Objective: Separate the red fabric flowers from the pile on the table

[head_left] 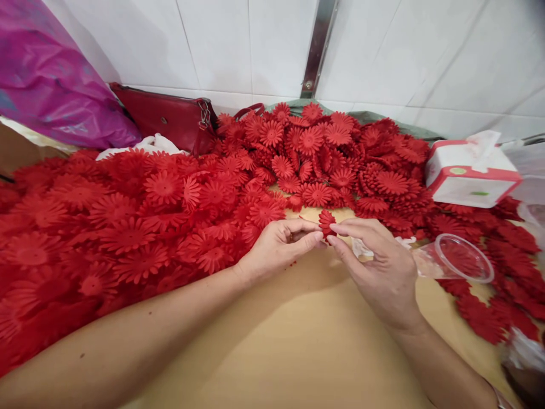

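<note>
Between my two hands a small red artificial flower [326, 222] is pinched above the table [293, 329]. My left hand [285, 243] comes from the left, with thumb and forefinger closed at the flower's lower left side. On the flower's right edge, the thumb and fingertips of my right hand [378, 255] are closed. The fingertips partly cover the flower's lower part. Large loose red flower pieces [128, 236] lie in a broad heap left of my left hand. Just behind both hands rises another pile of red flowers [310, 139].
A tissue box [472, 173] sits at the right on red flowers. Near my right hand a clear plastic cup [464, 258] lies on its side. A dark red handbag [166, 116] and a purple plastic bag [59, 74] stand at the back left, before a white tiled wall [255, 45].
</note>
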Demonstrator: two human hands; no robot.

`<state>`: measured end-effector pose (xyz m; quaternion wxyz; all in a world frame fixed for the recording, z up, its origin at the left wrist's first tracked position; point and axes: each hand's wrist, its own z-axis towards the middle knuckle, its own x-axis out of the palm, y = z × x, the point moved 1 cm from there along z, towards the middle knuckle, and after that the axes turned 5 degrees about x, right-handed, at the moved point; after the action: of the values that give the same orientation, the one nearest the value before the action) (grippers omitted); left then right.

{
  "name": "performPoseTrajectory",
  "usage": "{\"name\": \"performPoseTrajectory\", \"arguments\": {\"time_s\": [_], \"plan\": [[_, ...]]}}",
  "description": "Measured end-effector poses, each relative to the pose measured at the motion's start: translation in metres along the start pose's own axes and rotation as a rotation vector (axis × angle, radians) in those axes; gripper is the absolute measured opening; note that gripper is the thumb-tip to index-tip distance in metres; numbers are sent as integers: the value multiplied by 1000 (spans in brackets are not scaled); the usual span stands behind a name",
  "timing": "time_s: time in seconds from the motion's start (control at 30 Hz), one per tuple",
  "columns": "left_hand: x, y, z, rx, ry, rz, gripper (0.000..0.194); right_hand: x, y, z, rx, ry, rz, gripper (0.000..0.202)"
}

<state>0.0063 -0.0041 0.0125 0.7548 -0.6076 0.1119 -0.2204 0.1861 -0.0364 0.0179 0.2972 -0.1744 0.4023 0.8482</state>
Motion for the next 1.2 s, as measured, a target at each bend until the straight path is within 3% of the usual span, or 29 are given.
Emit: {"name": "performPoseTrajectory", "arguments": {"time_s": [0.27, 0.47, 0.63, 1.03, 1.2], "plan": [[0, 5, -2, -3, -10, 50, 24, -3, -1, 1, -67, 32, -62, 12], [1, 7, -5, 172, -24, 354, 25, -10, 3, 2, -247, 51, -258, 16], [1, 3, -5, 265, -40, 503, 21, -10, 7, 2, -295, 47, -318, 16], [1, 9, -6, 171, -75, 335, 14, -7, 12, 2, -334, 15, -342, 14], [1, 16, -4, 98, -76, 180, 14, -1, 9, 0, -130, 43, -142, 14]]}}
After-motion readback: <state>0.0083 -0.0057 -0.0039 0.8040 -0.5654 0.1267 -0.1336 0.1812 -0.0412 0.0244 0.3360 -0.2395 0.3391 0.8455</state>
